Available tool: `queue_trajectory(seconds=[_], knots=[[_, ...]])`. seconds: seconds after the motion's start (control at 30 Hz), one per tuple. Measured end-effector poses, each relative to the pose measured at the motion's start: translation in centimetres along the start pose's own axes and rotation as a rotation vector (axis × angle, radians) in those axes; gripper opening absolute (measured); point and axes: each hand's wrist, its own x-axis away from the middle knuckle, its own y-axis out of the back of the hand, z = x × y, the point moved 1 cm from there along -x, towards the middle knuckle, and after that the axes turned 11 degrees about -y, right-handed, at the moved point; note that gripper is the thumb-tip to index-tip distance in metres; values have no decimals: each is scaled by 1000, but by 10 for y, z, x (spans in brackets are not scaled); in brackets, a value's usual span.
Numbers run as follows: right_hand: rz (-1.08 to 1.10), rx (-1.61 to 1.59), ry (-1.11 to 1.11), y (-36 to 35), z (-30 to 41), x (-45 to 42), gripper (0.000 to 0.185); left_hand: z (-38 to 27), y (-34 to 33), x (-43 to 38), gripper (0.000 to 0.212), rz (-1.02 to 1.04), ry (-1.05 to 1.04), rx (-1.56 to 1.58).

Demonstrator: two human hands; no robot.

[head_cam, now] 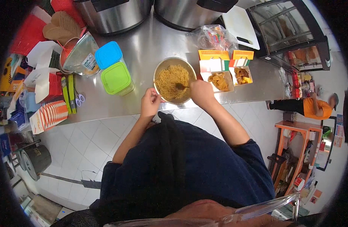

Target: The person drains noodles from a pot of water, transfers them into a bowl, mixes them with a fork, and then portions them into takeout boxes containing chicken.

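A round metal bowl (156,76) near the counter's front edge holds a heap of brown noodles (172,79). My left hand (151,101) grips the bowl's rim at the lower left. A utensil (180,86), with its dark head down in the noodles, is held in my right hand (201,92) at the bowl's right side; most of its handle is hidden by my fingers. Just right of that hand, an open food box (218,81) contains golden-brown fried pieces. Beside it, a second open box (242,75) has darker pieces and something yellow inside.
Left of the bowl stand green-lidded (116,78) and blue-lidded tubs (109,55). Scissors (80,100) and green-handled tongs (69,95) lie near folded cartons (50,115). Two large metal pots (114,17) line the back. A person in orange (315,108) stands beyond the counter's right end.
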Motion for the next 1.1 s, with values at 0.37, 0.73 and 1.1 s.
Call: queue_trajectory(seconds=[0.37,0.73,1.1], knots=[[239,-1226,15,-84,-35,-22,15,1,2,-2,21,-1,-11,-70],[-208,45,-61,27,-25,-16,16,12,8,3,21,-32,-2,-44],[20,-540,-16,-83,-20,-20,20,16,6,4,20,-20,-56,-52]])
